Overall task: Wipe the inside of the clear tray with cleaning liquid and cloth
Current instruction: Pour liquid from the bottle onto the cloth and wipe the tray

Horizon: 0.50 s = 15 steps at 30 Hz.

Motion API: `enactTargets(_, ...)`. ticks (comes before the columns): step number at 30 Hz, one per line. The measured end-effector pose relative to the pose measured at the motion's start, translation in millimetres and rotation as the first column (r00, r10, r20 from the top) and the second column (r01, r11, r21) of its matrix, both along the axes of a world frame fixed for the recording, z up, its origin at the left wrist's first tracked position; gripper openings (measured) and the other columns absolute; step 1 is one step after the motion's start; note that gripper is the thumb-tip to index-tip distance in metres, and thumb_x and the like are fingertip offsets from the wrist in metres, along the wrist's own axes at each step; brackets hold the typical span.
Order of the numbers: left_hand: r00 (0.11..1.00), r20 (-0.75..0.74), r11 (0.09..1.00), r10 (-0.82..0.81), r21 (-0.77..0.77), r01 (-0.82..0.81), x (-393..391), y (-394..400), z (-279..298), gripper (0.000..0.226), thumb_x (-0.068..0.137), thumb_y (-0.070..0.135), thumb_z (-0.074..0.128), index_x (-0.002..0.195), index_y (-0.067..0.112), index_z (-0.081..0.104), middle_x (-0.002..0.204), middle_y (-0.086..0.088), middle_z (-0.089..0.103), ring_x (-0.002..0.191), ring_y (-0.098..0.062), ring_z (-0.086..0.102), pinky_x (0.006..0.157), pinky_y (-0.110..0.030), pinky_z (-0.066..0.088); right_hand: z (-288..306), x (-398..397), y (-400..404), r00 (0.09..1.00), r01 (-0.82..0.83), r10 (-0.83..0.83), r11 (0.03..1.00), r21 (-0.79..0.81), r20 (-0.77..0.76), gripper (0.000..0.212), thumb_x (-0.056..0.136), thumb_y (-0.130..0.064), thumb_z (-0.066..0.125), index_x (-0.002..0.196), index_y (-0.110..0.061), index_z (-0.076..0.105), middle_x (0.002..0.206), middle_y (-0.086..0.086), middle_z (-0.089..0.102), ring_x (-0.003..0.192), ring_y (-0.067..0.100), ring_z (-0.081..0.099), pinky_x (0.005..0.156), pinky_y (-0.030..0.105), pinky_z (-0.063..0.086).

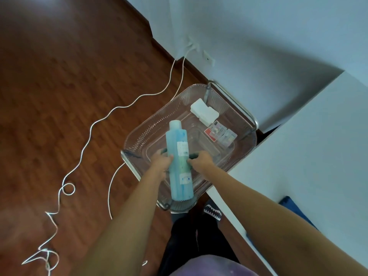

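Both hands, left hand (pixel 162 160) and right hand (pixel 201 161), clench a dark green cloth (pixel 194 155) inside the clear ribbed plastic tray (pixel 151 126); the soft cloth bunches easily. Between them stands the tall blue bottle of cleaning liquid (pixel 180 162), probably heavy and slick; take it mid-body. The tray looks stiff, light, brittle.

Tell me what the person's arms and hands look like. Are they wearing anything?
Both arms are bare as far as the picture shows: no sleeves there, no gloves. I see no watch, bracelet or rings on the left hand or right hand, though the picture is blurry.
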<state>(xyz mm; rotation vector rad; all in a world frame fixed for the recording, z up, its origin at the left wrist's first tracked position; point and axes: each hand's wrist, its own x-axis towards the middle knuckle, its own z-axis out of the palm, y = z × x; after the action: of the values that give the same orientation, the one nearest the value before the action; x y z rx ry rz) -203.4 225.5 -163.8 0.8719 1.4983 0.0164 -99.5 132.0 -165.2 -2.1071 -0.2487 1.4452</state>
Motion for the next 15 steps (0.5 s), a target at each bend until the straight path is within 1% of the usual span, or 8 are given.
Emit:
enactTargets(2,0.999,0.047,0.999,-0.006,0.049,0.004,-2.3,-0.8,9.6,0.045,0.092,0.004,0.059,0.134,0.015,0.049,0.129,-0.010,0.063,0.106,-0.031,0.066,0.083,-0.055,0.057,5.4,1.9,-2.8,0.998,0.059,-0.060,0.997,0.052,0.015,0.032,0.089,-0.014,0.064,0.121,-0.008,0.063,0.120,0.008,0.067,0.102,0.020,0.065,0.092,0.040,0.054)
enactTargets(5,0.983,0.183,0.986,0.028,0.155,-0.057,-8.4,-4.7,27.3,0.045,0.091,0.006,0.061,0.133,0.018,0.051,0.131,-0.011,0.060,0.109,-0.033,0.065,0.084,-0.058,0.056,22.2,6.2,-0.5,0.992,0.089,-0.101,0.984,0.153,0.073,0.032,0.087,-0.013,0.066,0.119,-0.012,0.066,0.120,0.004,0.069,0.103,0.016,0.065,0.096,0.040,0.053)
enactTargets(7,0.952,0.303,0.970,0.052,0.210,-0.120,-15.3,-8.4,40.0,0.047,0.088,0.010,0.066,0.132,0.020,0.053,0.133,-0.010,0.059,0.113,-0.032,0.063,0.087,-0.058,0.055,35.9,10.6,4.6,0.990,0.050,-0.080,0.970,0.238,0.119,0.033,0.087,-0.011,0.066,0.120,-0.012,0.066,0.120,0.003,0.069,0.103,0.015,0.065,0.096,0.037,0.053)
enactTargets(10,0.877,0.480,0.951,0.027,0.257,-0.170,-23.0,-5.1,59.2,0.048,0.077,0.022,0.071,0.123,0.026,0.059,0.132,-0.009,0.061,0.116,-0.031,0.063,0.088,-0.050,0.057,55.2,16.4,11.8,0.986,-0.005,-0.054,0.936,0.353,0.156,0.035,0.085,-0.010,0.069,0.120,-0.012,0.066,0.118,0.002,0.070,0.098,0.011,0.065,0.091,0.029,0.053)
enactTargets(13,0.833,0.553,0.943,-0.014,0.284,-0.173,-23.4,10.2,69.5,0.054,0.077,0.023,0.070,0.130,0.021,0.059,0.134,-0.008,0.061,0.118,-0.028,0.063,0.090,-0.049,0.056,65.3,16.3,17.6,0.978,-0.002,-0.094,0.891,0.454,0.189,0.037,0.083,-0.005,0.069,0.119,-0.011,0.066,0.115,0.002,0.071,0.096,0.010,0.066,0.090,0.023,0.052)
enactTargets(15,0.800,0.600,0.946,-0.006,0.263,-0.191,-22.2,20.1,71.0,0.047,0.079,0.019,0.070,0.125,0.024,0.063,0.134,-0.006,0.062,0.116,-0.025,0.065,0.089,-0.046,0.057,66.5,13.7,20.7,0.975,0.038,-0.141,0.869,0.494,0.173,0.038,0.084,-0.003,0.068,0.121,-0.010,0.066,0.116,0.002,0.071,0.098,0.009,0.065,0.090,0.021,0.051)
